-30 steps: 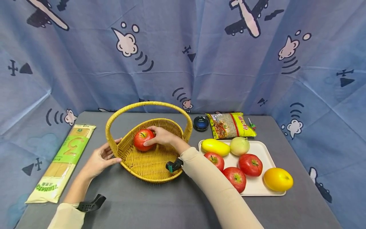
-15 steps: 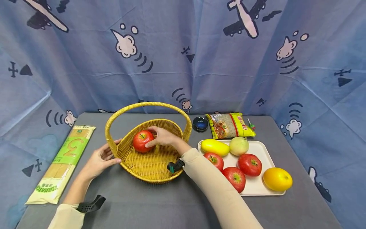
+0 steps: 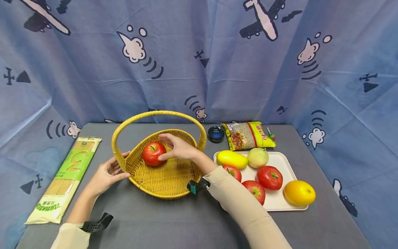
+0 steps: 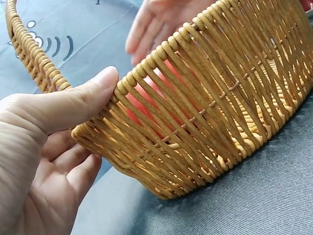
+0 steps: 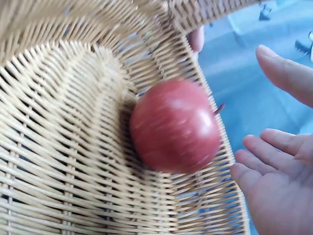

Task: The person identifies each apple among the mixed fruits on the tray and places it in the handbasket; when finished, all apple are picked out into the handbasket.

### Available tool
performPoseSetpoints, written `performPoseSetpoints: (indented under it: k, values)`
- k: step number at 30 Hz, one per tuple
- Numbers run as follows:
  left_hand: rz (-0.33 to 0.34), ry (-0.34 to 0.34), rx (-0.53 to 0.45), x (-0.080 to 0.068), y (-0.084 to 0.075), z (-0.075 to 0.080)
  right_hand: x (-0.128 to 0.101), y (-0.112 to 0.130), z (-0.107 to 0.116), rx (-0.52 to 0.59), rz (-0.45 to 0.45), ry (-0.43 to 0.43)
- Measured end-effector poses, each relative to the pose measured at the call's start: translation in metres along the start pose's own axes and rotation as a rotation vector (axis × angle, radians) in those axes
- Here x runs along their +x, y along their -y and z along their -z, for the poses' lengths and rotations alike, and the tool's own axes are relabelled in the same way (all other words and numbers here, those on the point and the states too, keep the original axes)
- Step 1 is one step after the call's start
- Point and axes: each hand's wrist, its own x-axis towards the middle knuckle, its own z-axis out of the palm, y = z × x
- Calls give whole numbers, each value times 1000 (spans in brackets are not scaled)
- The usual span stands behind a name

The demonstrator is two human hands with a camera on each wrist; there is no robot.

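A yellow wicker basket [image 3: 168, 185] with a tall arched handle stands left of the table's middle. Inside it, against the far left wall, lies a red apple [image 3: 153, 154]. My left hand [image 3: 107, 175] grips the basket's left end at the foot of the handle; the left wrist view shows its thumb over the rim [image 4: 146, 63] and the fingers behind. Above the basket my right hand [image 3: 181, 148] is spread beside the apple. In the right wrist view, a gap shows between the apple [image 5: 176, 128] and the open fingers [image 5: 266, 152].
To the right, a white tray [image 3: 276, 204] bears several fruits: red apples [image 3: 269, 177], a yellow mango-like fruit [image 3: 231, 159], a pale green fruit [image 3: 258, 157], an orange-yellow fruit [image 3: 299, 192]. Behind are a tuna tin [image 3: 216, 134] and yellow food packet [image 3: 247, 135]. A noodle packet [image 3: 63, 180] lies left.
My right hand has let go of the apple, its fingers spreading and drawing away to the right. The apple stays in the basket. My left hand keeps its hold.
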Motion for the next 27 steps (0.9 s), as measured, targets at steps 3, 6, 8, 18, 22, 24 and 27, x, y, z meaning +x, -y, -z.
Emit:
performPoseSetpoints:
  k: [3, 6, 8, 18, 22, 24, 27]
  values:
    - [4, -2, 22, -1, 0, 1, -11, 9, 2, 9, 38, 22]
    - [1, -5, 32, -2, 0, 2, -26, 18, 5, 14, 71, 41]
    - [-1, -8, 31, -2, 0, 2, -37, 21, 8, 15, 95, 54]
    - [-11, -6, 35, -1, 2, 2, -112, 25, 33, 47, 147, 30]
    - [-8, -4, 41, 0, 2, 1, -145, 20, 52, 43, 147, -21]
    - [-4, -2, 43, 1, 2, 1, -161, 16, 62, 16, 137, -48]
    - [-2, 1, 46, 1, 1, 1, -184, 8, 75, -18, 93, -92]
